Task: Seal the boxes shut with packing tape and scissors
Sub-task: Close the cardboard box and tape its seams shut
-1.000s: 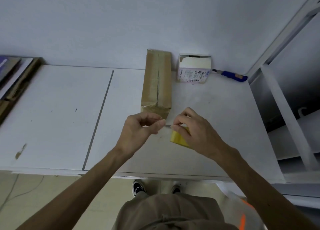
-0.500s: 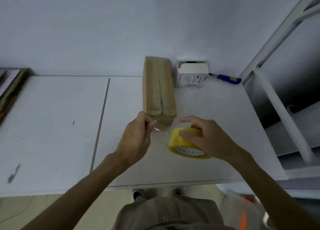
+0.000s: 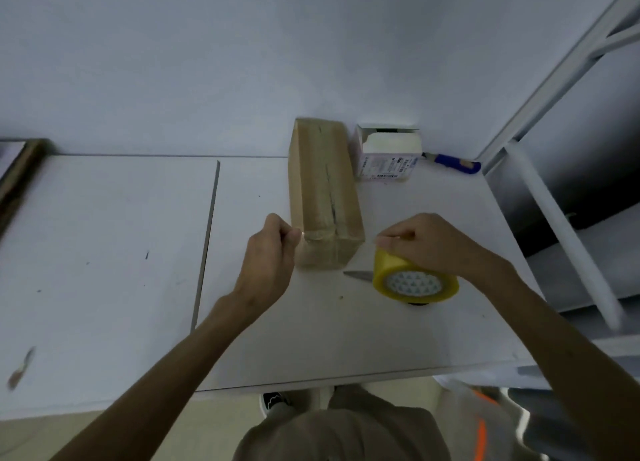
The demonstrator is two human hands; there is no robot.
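A long brown cardboard box [image 3: 325, 197] lies on the white desk [image 3: 104, 252] with its far end against the wall and its top seam running away from the person. The left hand [image 3: 272, 256] is at the box's near left corner, its fingers [image 3: 287, 234] pressed together with the thumb, pinching a shiny tape end [image 3: 302, 235]; the clear strip beyond it is too faint to trace. Just right of the box's near end, the right hand [image 3: 436, 247] grips the yellow tape roll [image 3: 415, 282] from above, fingers curled over its rim, the roll tilted so that its printed core faces the camera. The scissors [image 3: 358, 275] lie on the desk under the roll, with only a blade tip poking out to the left. A small white box [image 3: 386, 160] with its top open stands beside the brown box's far end, and a blue-handled tool [image 3: 453, 164] lies next to it by the wall.
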